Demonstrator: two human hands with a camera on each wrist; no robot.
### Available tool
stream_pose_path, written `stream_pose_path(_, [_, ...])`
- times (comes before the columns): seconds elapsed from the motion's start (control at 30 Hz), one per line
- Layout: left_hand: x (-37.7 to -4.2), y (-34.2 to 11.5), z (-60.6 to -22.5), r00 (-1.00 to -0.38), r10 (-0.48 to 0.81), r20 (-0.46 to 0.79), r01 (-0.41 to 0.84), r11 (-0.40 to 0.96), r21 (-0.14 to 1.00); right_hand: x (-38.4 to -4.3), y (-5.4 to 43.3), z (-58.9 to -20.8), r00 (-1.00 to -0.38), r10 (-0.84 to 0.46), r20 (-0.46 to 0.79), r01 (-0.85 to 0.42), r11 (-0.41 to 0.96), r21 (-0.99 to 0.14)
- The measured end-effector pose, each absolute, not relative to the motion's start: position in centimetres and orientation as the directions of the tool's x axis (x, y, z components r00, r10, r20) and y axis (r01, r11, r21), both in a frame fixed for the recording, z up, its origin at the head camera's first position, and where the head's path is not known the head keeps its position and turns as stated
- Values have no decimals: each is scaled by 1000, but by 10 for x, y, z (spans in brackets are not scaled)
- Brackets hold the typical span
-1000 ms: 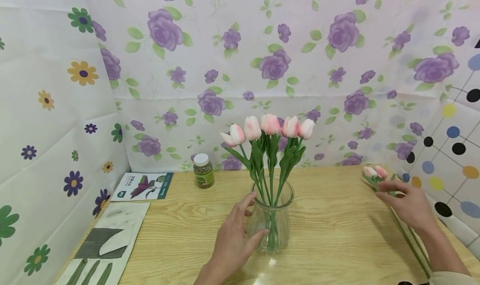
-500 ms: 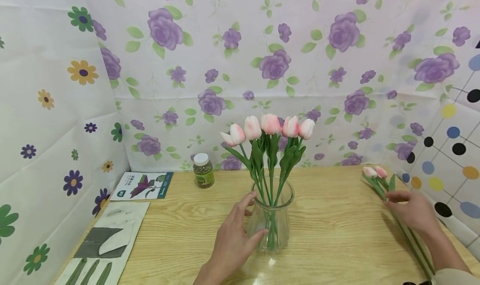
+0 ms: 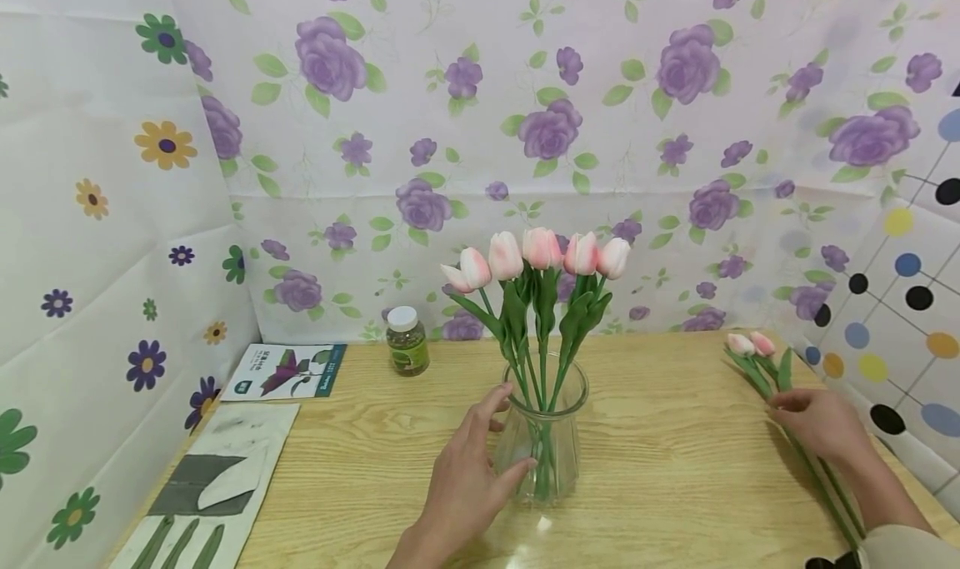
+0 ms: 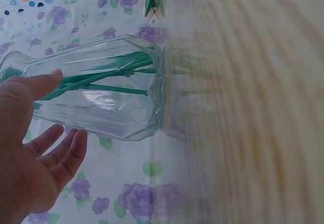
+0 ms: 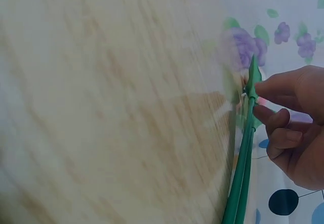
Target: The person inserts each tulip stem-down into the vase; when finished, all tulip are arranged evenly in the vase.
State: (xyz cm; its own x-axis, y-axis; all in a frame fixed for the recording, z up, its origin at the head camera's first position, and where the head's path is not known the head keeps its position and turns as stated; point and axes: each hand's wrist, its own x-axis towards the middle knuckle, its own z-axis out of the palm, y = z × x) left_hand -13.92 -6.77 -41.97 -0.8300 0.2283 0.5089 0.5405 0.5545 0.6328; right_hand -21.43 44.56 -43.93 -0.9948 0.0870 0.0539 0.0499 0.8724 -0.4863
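Observation:
A ribbed clear glass vase (image 3: pixel 566 461) stands mid-table, holding several pink-and-white tulips (image 3: pixel 542 248) with green stems. My left hand (image 3: pixel 465 469) cups the vase's left side, thumb in front and index finger by the rim. In the left wrist view, the thumb (image 4: pixel 48 82) lies over the glass and the other fingers curve along its far side. At the right table edge lie two more tulips (image 3: pixel 741 344). My right hand (image 3: pixel 821 423) is at their stems; in the right wrist view, its thumb and index finger pinch a green stem (image 5: pixel 251 102) just below a leaf.
A small jar with a white lid (image 3: pixel 407 344) stands back left. Left of it lie a printed card (image 3: pixel 288 371) and a grey-and-white sheet (image 3: pixel 213 481). Patterned cloth walls (image 3: pixel 465 111) enclose the wooden table (image 3: pixel 360 469) on the back and both sides.
My right hand has moved a little down and to the right along the two loose tulips, and its fingers have closed on a stem. The left hand and vase have stayed put.

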Motion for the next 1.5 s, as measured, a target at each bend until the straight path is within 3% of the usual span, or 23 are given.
stream_pose_path(0.43, [-139, -68, -420, -828, 224, 514, 543, 552, 633, -220, 442, -443, -1000, 16, 27, 3, 915, -404])
stream_pose_path(0.77, [-139, -68, -420, -825, 224, 518, 545, 556, 628, -221, 428, -439, -998, -65, 25, -70, 898, -435])
stream_pose_path(1.5, [-143, -69, -420, -796, 217, 566, 577, 556, 599, -218, 384, -421, -998, -62, 4, -49, 747, -663])
